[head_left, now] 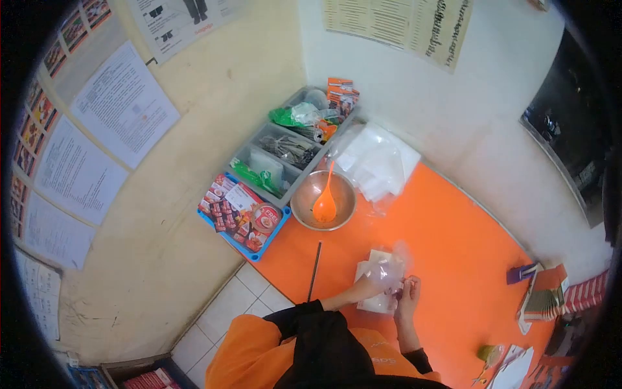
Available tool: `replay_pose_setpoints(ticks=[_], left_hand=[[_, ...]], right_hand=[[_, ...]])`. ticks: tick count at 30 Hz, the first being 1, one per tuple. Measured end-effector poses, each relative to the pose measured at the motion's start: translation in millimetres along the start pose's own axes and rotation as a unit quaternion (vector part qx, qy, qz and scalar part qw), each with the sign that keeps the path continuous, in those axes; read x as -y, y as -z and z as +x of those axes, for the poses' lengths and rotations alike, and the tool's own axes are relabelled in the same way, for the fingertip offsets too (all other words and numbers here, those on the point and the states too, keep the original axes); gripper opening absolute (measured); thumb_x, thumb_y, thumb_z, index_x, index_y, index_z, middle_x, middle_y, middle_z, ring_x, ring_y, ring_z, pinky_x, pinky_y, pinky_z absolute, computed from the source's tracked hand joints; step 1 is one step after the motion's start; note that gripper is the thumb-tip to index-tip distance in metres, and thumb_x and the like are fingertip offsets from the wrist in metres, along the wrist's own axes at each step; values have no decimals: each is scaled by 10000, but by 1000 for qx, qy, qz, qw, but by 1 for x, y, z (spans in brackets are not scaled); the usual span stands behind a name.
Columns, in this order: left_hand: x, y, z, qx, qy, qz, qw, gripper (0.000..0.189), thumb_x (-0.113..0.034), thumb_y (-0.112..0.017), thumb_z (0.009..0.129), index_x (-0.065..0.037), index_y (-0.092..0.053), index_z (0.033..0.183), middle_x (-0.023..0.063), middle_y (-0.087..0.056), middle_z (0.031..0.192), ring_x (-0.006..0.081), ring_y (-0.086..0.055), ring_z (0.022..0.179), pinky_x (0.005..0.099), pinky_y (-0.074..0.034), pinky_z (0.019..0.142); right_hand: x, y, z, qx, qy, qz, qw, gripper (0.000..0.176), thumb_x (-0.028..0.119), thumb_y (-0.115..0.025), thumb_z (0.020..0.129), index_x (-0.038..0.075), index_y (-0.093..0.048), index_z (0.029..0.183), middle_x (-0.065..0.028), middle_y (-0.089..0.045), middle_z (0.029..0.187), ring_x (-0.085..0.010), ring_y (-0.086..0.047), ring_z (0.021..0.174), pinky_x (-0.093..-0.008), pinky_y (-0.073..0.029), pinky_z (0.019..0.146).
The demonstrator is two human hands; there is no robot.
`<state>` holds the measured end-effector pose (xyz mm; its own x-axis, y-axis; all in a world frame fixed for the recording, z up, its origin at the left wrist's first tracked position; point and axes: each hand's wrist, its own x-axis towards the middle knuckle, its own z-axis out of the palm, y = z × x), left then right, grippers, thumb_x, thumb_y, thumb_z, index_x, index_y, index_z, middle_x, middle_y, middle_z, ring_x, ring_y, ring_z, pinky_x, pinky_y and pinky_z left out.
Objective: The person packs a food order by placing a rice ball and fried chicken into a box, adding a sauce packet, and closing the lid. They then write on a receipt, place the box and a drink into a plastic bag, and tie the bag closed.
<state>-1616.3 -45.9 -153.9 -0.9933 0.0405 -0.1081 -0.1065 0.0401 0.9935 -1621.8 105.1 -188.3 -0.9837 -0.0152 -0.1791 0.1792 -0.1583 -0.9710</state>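
A puffed clear plastic bag (391, 269) stands between my hands above the orange table. My left hand (369, 287) reaches in from the left against the bag, its fingers hidden by the shiny plastic. On the other side, my right hand (408, 293) has its fingers curled and closed at the bag's edge. A small dark reddish thing (397, 294) shows beside those fingers, too small to name. Beneath both hands lies a stack of white sheets or packets (376, 305).
A steel bowl (301, 217) holds an orange ladle (325, 206). Behind it, a grey divided bin (304, 172) contains utensils and packets. A blue tray (282, 228) carries printed sachets. White plastic sheets (376, 155) lie by the wall. A dark thin stick (315, 269) rests near the table edge.
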Motion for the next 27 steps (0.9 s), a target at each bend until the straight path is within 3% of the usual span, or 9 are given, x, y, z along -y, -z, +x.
replay_pose_setpoints(ticks=[2, 5, 8, 11, 13, 18, 22, 25, 27], left_hand=[[21, -1, 9, 46, -14, 25, 999, 394, -138, -643, 726, -12, -449, 1045, 141, -524, 971, 255, -515, 921, 362, -414, 783], [39, -9, 33, 94, -23, 108, 989, 414, -123, -647, 688, -5, -434, 1023, 180, -505, 983, 310, -511, 915, 365, -411, 790], [12, -12, 39, 73, -50, 77, 993, 444, -113, -660, 649, -5, -433, 1016, 187, -497, 994, 329, -484, 975, 376, -395, 821], [7, 20, 54, 53, -254, 175, 950, 505, -147, -679, 643, -12, -439, 1066, 178, -502, 1012, 317, -466, 1018, 379, -376, 863], [-3, 89, 66, -72, -278, 205, 936, 481, -162, -666, 661, 9, -448, 1054, 203, -509, 992, 323, -483, 986, 389, -389, 840], [36, 323, 148, -681, 41, 363, 635, 441, -199, -633, 705, 63, -473, 1022, 264, -528, 943, 339, -526, 906, 413, -424, 782], [74, 387, 175, -737, 196, 359, 538, 437, -229, -606, 741, 105, -493, 997, 313, -543, 904, 352, -560, 842, 432, -451, 737], [61, 395, 163, -642, 146, 264, 705, 400, -130, -583, 731, 116, -494, 1034, 293, -541, 949, 350, -550, 883, 444, -443, 734], [48, 381, 156, -690, -26, 378, 617, 376, -40, -530, 723, 125, -476, 1057, 235, -556, 886, 303, -568, 828, 351, -449, 744]], right_hand=[[6, 5, 8, 55, 19, -68, 996, 103, 120, -490, 870, 23, -468, 900, -32, -518, 625, -120, -497, 497, -258, -399, 447], [8, 62, 54, 319, 299, -526, 729, 130, 99, -552, 800, -14, -505, 842, -68, -471, 523, -167, -498, 460, -299, -413, 467], [62, 46, 67, 304, 330, -575, 685, 135, 72, -573, 740, -13, -551, 843, -119, -504, 553, -195, -557, 511, -321, -435, 490], [86, 61, 82, 295, 51, -440, 847, 162, 84, -558, 780, 19, -556, 928, -106, -586, 683, -174, -600, 627, -297, -455, 540], [124, 57, 73, 228, 40, -388, 892, 159, 100, -548, 804, 39, -550, 952, -91, -602, 781, -164, -601, 703, -283, -462, 588], [127, 69, 74, 169, 44, -308, 935, 140, 71, -513, 840, 26, -527, 972, -56, -590, 865, -146, -582, 785, -270, -466, 666], [133, 43, 71, 175, 92, -283, 939, 127, 25, -509, 834, -5, -517, 957, -64, -585, 825, -147, -585, 767, -268, -469, 685], [149, 30, 56, 141, 132, -281, 940, 73, 13, -513, 831, -23, -534, 891, -79, -583, 788, -149, -588, 720, -261, -464, 667], [157, 29, 49, 101, 179, -283, 937, 54, 10, -510, 829, -25, -544, 852, -83, -585, 779, -150, -589, 700, -260, -462, 647]])
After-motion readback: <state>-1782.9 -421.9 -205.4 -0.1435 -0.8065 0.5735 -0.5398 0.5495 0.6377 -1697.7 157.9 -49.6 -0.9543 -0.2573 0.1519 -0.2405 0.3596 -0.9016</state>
